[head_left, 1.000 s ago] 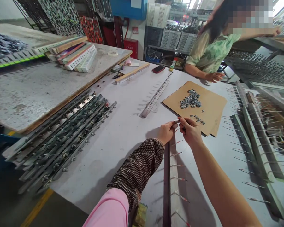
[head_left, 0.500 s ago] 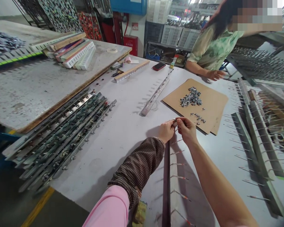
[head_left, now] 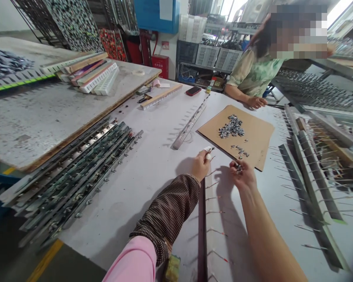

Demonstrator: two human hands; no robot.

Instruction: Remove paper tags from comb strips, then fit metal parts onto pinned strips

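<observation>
- A long narrow bar with thin wire prongs sticking out to the right lies on a pale table, running away from the viewer.
- The person's left hand, white wraps on its fingers, is closed over the bar's far end; how firmly it grips cannot be told.
- The right hand is just to the right, apart from the bar, its fingers loosely curled around several small dark pieces.
- Just beyond the right hand lie brown cardboard sheets bearing a pile of similar grey pieces, with a few loose ones nearer.
- A checked sleeve covers the left forearm; the right forearm is bare.
- Near the bar's close end sits a yellowish block.
- Farther off: another bar lying slantwise, a phone and a wooden strip.
- A stack of bars fills the table's left side; more pronged bars lie on the right.
- Across the table is a co-worker in a green patterned top.
</observation>
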